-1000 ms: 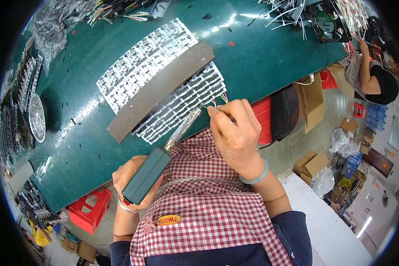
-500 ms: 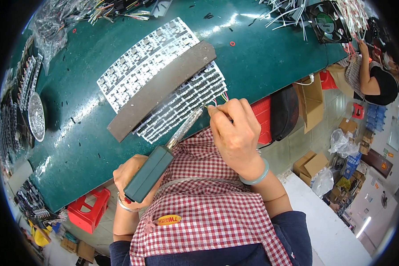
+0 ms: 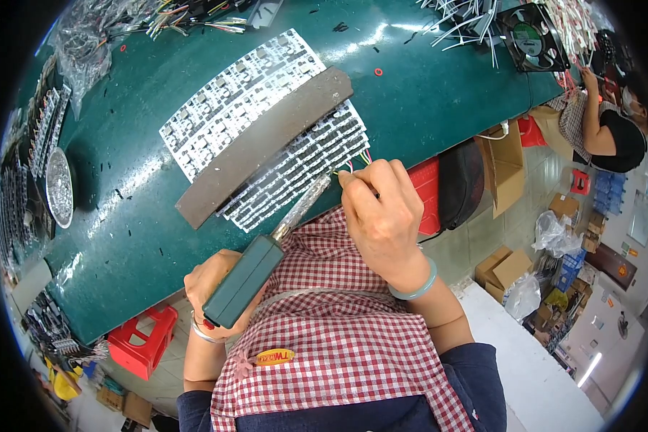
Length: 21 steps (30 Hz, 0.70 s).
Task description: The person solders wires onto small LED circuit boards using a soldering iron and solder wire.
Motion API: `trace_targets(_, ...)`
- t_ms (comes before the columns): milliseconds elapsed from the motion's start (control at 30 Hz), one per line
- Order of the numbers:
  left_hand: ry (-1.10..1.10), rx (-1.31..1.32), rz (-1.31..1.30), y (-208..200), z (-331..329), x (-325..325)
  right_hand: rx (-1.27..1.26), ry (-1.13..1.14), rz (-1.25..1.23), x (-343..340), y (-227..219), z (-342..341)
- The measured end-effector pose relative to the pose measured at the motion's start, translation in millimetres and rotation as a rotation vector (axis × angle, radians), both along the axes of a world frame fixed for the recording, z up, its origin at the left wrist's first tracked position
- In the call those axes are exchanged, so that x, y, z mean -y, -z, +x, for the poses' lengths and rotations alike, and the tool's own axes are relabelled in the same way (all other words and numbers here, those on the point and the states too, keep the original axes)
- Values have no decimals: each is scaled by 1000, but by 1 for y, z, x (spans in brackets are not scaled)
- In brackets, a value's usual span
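In my left hand (image 3: pixel 212 291) is a soldering iron with a dark green, box-like handle (image 3: pixel 246 281) and a stained metal barrel (image 3: pixel 304 209). Its tip meets the right edge of the lower circuit board panel (image 3: pixel 281 176), close to my fingertips. My right hand (image 3: pixel 381 212) is closed in a pinch around thin coloured wires (image 3: pixel 358 161) at that same edge; the fingers partly hide them. Across the panel lies a brown flat bar (image 3: pixel 266 144). Beyond it is the upper part of white circuit boards (image 3: pixel 241 93) with small components.
A green-topped table (image 3: pixel 122 263) carries a metal dish (image 3: pixel 59 189) at left, and a fan (image 3: pixel 531 37) and white cable ties (image 3: pixel 471 21) at far right. Plastic bags (image 3: pixel 86 50) lie far left. A red stool (image 3: pixel 142 342) stands below. A co-worker (image 3: pixel 612 129) sits at far right.
Almost nothing differs. Both hands and the iron stay in place, with the tip still at the wires by the panel's edge.
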<state>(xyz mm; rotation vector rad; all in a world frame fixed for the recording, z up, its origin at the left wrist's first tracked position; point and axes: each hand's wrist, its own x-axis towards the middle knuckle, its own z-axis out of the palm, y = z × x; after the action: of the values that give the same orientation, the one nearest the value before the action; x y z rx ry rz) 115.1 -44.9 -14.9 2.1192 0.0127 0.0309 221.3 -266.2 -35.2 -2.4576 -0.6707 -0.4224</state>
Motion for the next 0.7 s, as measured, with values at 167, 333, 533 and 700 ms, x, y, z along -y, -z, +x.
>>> trace_targets(167,-2,26,122,-7,-8,-6,-14,4,3,1,-1,0)
trace_targets(333,-56,0,80,-6,-12,-5,-21,-1,16,2,0,0)
trace_targets(533,-65,3,-4,-5,-11,-3,-57,82,188,-3,6,-4)
trace_targets(700,-35,25,59,-6,-8,-2,-123,146,311,-5,10,-4)
